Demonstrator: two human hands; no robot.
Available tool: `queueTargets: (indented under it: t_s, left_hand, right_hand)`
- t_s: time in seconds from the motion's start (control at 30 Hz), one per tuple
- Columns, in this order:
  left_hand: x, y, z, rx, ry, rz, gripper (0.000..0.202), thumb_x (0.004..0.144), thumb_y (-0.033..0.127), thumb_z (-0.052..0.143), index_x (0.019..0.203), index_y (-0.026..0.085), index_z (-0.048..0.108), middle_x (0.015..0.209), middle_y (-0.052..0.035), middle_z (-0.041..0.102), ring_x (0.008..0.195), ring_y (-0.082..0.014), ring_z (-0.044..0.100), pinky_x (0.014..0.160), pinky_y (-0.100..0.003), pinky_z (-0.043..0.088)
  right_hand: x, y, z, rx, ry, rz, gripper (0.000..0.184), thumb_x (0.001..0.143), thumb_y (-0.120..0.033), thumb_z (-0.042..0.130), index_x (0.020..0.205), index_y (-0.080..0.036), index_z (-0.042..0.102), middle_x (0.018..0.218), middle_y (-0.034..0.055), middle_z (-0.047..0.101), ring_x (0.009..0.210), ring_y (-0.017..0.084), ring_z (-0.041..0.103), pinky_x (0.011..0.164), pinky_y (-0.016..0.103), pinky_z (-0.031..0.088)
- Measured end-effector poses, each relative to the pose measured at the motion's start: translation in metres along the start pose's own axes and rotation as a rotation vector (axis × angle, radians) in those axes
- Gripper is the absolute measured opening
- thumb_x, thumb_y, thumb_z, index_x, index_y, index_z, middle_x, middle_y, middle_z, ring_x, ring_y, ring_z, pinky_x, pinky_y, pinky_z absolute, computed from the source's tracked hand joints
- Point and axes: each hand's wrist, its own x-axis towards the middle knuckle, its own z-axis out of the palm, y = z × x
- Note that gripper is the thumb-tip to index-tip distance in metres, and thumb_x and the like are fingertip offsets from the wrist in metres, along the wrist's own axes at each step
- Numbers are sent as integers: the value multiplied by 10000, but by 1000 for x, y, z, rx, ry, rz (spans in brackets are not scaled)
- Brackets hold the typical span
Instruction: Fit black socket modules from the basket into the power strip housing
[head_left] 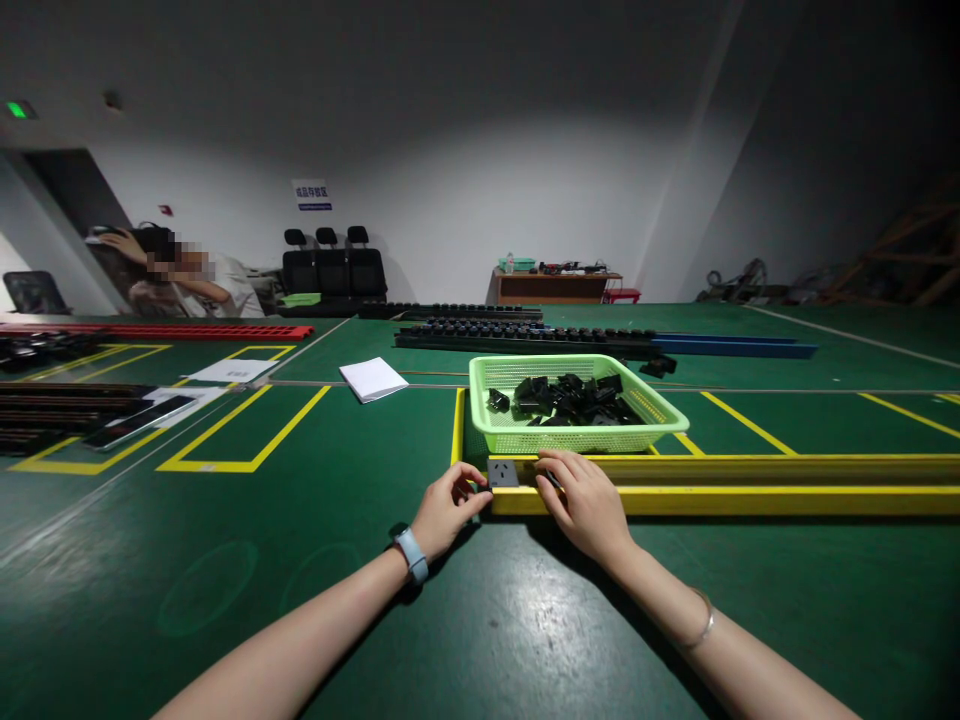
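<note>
The left hand (448, 508) is half closed, and its fingertips (480, 489) touch the very end of a long yellow rail (750, 485). I cannot tell if it really grips. The right hand (583, 497) lies loose and open on top of the rail, fingers a little bent, holding nothing. Between the two hands sits a small grey socket (502, 473), set in the rail's end. Just behind the rail stands a light green basket (491, 375) with black parts (566, 398) in it. Farther back on the green table (225, 560) lie a white pad (373, 379) and a long black strip (517, 336). Far off on the left, another person (184, 280) leans over.
</note>
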Motion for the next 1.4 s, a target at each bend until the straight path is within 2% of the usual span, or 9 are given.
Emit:
queueTargets:
  t_s: [0.1, 0.2, 0.37, 0.53, 0.6, 0.73, 0.93, 1.2, 1.4]
  left_hand:
    - [0, -1, 0, -28, -30, 17, 219, 793, 328, 660, 929, 169, 597, 946, -51, 656, 694, -114, 549, 619, -233, 411]
    - [-1, -1, 1, -28, -69, 23, 229, 800, 308, 653, 975, 169, 601, 977, -58, 659, 710, -116, 553, 630, -235, 423]
    - [-1, 1, 0, 16, -145, 13, 261, 807, 291, 637, 1045, 184, 624, 853, -17, 637, 692, -113, 532, 625, -228, 405]
    - [-2, 1, 0, 113, -214, 9, 344, 802, 287, 631, 1142, 230, 629, 790, 6, 622, 665, -118, 512, 625, -234, 397]
    - [-2, 1, 0, 147, -232, 25, 379, 794, 282, 635, 1172, 245, 622, 839, -2, 641, 678, -123, 515, 650, -241, 408]
    - [-1, 0, 1, 124, -247, 79, 413, 778, 264, 640, 1190, 245, 614, 1089, -38, 631, 763, -129, 534, 712, -248, 430]
    - [-1, 0, 1, 196, -258, 20, 451, 774, 267, 632, 1222, 220, 603, 830, -11, 628, 690, -129, 508, 655, -242, 411]
    - [0, 3, 1, 211, -266, 36, 402, 773, 256, 615, 1169, 189, 635, 871, -20, 630, 700, -124, 514, 665, -236, 407]
    - [0, 2, 1, 215, -270, 21, 373, 770, 250, 610, 1131, 166, 646, 809, -8, 621, 664, -117, 504, 642, -226, 398]
  right_hand:
    - [0, 1, -1, 5, -9, -14, 245, 927, -316, 456, 1100, -211, 593, 1139, 76, 639, 1062, 236, 574, 915, 389, 438]
    - [0, 1, -2, 5, -4, -20, 263, 926, -318, 459, 1122, -208, 595, 1136, 77, 641, 1059, 235, 576, 911, 387, 445]
    - [0, 1, -2, -11, -19, -23, 265, 931, -313, 459, 1121, -210, 612, 1143, 68, 637, 1069, 225, 566, 921, 382, 439]
    - [0, 1, -4, -36, -35, -55, 287, 930, -313, 466, 1170, -272, 619, 1169, 52, 626, 1065, 222, 565, 909, 383, 446]
    - [0, 1, -4, -37, -32, -67, 288, 928, -313, 470, 1170, -281, 623, 1170, 52, 625, 1060, 224, 566, 903, 385, 450]
    - [0, 0, -3, -22, -16, -50, 261, 922, -314, 479, 1119, -253, 639, 1148, 62, 630, 1048, 227, 572, 898, 391, 451]
    - [-1, 0, 0, -13, 0, -20, 205, 922, -304, 482, 1021, -199, 627, 1133, 85, 622, 1048, 236, 566, 903, 402, 449]
    - [0, 2, 3, -8, 44, 19, 165, 924, -266, 469, 910, -196, 618, 1101, 91, 624, 1045, 240, 558, 914, 404, 450]
    - [6, 3, -8, -57, 129, 38, 209, 905, -282, 497, 1052, -186, 608, 1116, 100, 613, 1035, 238, 552, 902, 386, 445]
